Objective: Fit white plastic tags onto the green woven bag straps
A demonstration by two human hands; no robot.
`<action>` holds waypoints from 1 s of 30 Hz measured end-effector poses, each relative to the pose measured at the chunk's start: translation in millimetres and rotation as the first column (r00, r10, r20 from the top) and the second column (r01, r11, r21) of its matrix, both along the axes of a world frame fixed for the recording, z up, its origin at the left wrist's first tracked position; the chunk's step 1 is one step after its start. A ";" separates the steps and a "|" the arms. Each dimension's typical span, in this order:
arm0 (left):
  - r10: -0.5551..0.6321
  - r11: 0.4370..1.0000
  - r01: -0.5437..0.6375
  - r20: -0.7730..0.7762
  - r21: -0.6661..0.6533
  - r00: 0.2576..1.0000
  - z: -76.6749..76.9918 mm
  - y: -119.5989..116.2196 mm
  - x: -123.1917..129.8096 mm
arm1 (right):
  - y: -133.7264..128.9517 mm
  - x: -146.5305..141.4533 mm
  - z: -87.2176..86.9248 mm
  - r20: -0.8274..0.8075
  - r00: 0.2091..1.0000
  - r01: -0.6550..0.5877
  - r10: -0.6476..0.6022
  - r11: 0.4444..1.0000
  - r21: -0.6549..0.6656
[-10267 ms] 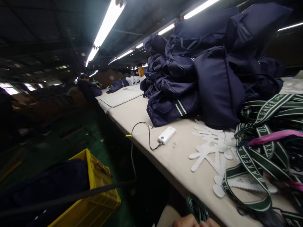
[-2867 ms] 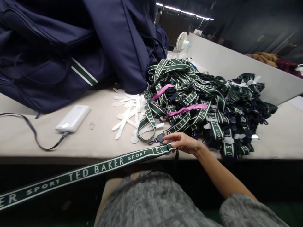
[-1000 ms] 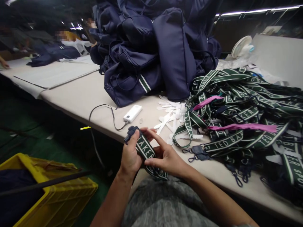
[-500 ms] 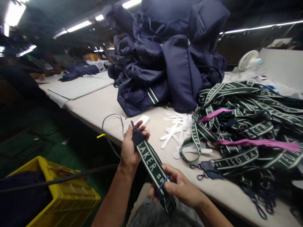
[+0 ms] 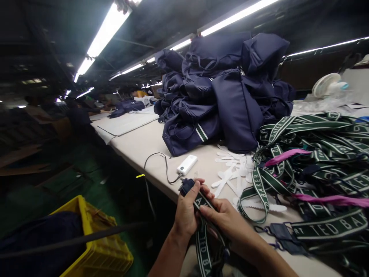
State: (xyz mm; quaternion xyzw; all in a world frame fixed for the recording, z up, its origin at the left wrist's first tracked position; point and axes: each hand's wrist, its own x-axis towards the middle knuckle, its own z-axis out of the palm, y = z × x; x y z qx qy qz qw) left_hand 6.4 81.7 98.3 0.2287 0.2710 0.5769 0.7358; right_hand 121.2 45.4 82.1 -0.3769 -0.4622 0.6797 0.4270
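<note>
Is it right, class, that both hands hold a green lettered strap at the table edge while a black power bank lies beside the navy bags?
Not quite: the power bank is white, as the head view shows. Both the left hand and right hand do hold the green strap, near the navy bags.

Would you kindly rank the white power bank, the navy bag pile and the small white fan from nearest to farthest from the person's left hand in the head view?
1. White power bank: on the table just beyond the left hand.
2. Navy bag pile: farther back on the table, ahead and right.
3. Small white fan: far right, behind the strap heap.
</note>
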 end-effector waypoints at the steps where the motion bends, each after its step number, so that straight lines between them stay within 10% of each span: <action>1: 0.050 0.998 -0.050 0.003 -0.031 0.999 6.5 3.8 -6.0 | -3.0 3.4 -1.0 -0.014 0.995 -0.098 0.097 0.995 -0.025; 6: 0.371 0.927 -0.350 0.187 -0.138 0.910 36.3 51.4 -59.6 | -33.5 42.2 -23.8 -0.169 0.865 -0.489 0.472 0.869 -0.076; 16: 0.401 0.902 -0.340 0.223 -0.267 0.888 3.3 84.3 -87.2 | -70.5 67.4 -25.4 0.289 0.953 -0.100 0.087 0.994 0.033; 24: 0.209 0.938 -0.049 0.449 -0.343 0.869 15.0 57.0 -89.0 | -58.3 26.0 -101.7 0.428 0.903 0.044 0.017 0.990 -0.132; 30: -0.031 0.950 0.237 0.691 -0.205 0.722 26.7 25.8 -77.0 | -57.7 23.2 -90.1 0.179 0.941 -0.253 0.287 0.948 -0.191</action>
